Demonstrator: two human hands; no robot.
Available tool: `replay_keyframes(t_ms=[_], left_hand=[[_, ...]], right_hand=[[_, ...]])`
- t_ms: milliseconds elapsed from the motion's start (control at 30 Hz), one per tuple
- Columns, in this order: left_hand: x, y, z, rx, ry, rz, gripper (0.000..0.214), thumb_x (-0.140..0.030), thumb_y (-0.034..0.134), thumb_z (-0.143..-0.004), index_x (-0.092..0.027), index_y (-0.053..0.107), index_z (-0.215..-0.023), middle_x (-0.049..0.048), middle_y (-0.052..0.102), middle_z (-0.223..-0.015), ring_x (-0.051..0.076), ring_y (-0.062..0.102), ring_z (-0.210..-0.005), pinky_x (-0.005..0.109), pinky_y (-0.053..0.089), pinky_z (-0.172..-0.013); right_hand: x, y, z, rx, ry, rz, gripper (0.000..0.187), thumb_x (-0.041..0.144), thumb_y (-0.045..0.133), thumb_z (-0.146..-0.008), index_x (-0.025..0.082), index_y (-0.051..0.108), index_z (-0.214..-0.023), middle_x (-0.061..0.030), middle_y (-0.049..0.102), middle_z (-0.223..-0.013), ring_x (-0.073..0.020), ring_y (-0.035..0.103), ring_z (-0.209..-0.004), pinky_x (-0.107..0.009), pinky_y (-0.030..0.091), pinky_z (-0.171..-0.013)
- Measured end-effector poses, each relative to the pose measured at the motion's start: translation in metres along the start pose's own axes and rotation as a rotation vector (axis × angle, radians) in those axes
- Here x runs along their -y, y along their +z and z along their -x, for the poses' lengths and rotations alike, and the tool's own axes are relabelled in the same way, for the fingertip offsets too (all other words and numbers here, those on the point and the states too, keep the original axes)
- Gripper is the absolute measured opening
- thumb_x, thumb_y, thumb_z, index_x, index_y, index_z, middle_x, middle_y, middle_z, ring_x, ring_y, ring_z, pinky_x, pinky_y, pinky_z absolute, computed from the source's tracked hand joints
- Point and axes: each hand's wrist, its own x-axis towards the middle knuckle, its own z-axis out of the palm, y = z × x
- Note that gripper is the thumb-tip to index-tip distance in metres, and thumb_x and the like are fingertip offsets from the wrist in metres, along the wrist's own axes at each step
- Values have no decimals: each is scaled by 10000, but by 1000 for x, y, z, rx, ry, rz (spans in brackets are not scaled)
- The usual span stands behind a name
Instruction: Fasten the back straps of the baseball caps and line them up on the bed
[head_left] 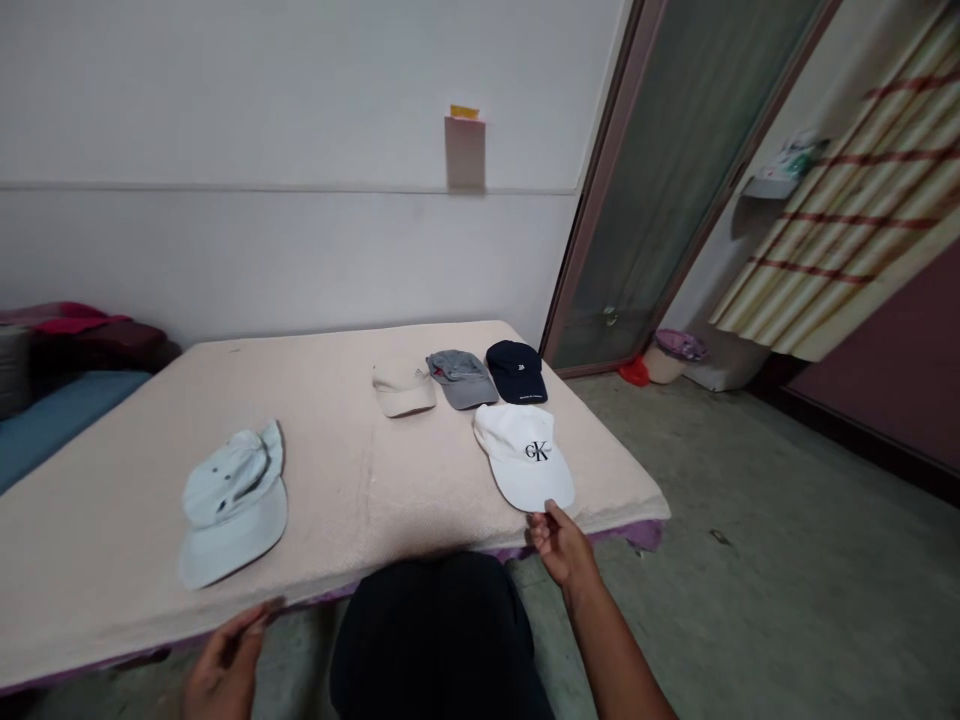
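Note:
My right hand (559, 540) pinches the brim of a white cap (517, 450) with black "CK" lettering; the cap lies near the front right edge of the bed. Behind it sit a navy cap (517, 370), a grey cap (461, 380) and a beige cap (403, 390), side by side. Off to the left rests a pale blue cap (234, 500), its crown partly collapsed and its brim toward me. Below that cap, by the bed's front edge, my left hand (225, 665) has its fingers stretched out, slightly blurred, with nothing visible in them.
The caps lie on a bed with a cream cover (322, 440). Folded bedding (90, 340) is at the far left. A white wall stands behind, with a sliding glass door (667, 170) on the right. A waste bin (671, 355) stands on the grey floor, near a striped curtain (862, 200).

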Motion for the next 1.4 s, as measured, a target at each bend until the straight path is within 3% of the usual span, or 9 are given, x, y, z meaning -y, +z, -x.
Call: replay_keyframes(t_ms=[233,400,467,633,900,1000,1167,1300,1400], left_hand=[[-38,63,28,354,-222,410,360,-400,684,-665,-147,637,-918,110,698,-985,265,627,-967,377,461,-884],[-82,95,34,694,-452,725,503,-504,484,-812,-68,615,-1026,223,622,-1139,294,601,-1037,437,388,-971],[-102,97,28,756,-396,932,584,-546,422,-827,-61,593,-1105,225,613,-1156,305,576,-1077,457,364,-988],[-150,73,7,477,-190,1355,381,-252,354,-905,-187,544,-1229,72,711,-1014,195,628,-1000,354,387,-982],[-179,63,37,202,144,1003,268,-276,638,-758,-185,641,-1010,10,711,-829,147,644,-770,214,475,-705],[-170,66,52,300,154,697,303,-370,607,-774,-173,620,-1004,4,675,-763,145,604,-686,210,451,-614],[-155,72,72,415,155,393,275,-449,555,-785,-176,589,-786,-55,506,-567,91,426,-522,170,327,-461],[-152,84,89,554,192,288,316,-455,561,-773,-168,521,-649,-66,374,-520,76,315,-479,180,238,-418],[-153,89,98,653,273,244,282,-422,539,-798,-167,552,-678,-49,422,-558,94,365,-524,196,303,-465]], right_hand=[[-8,12,33,238,32,-70,232,149,733,-654,169,508,-708,63,534,-544,-63,497,-463,-161,394,-410],[-31,23,83,481,174,-66,198,161,723,-688,186,603,-843,24,639,-746,-73,552,-579,-182,414,-503],[-38,26,96,556,243,-17,228,193,713,-706,189,619,-914,-6,657,-819,-101,583,-659,-200,423,-543],[-51,35,102,676,267,69,198,263,682,-745,149,637,-901,13,611,-674,-63,493,-502,-191,364,-471],[-76,56,98,491,205,242,277,274,719,-689,151,611,-912,-53,669,-855,-182,644,-804,-313,476,-752],[-69,60,100,348,33,321,307,297,708,-680,147,596,-923,-59,660,-846,-189,640,-751,-318,483,-693],[-24,72,139,255,-560,434,138,280,600,-775,173,585,-861,-4,589,-703,-128,545,-616,-260,444,-590],[2,88,186,525,-973,736,133,151,528,-812,199,598,-914,-34,587,-838,-161,567,-775,-287,457,-686],[-1,95,199,731,-1103,945,240,92,481,-821,209,573,-1010,-61,581,-952,-189,548,-917,-333,449,-807]])
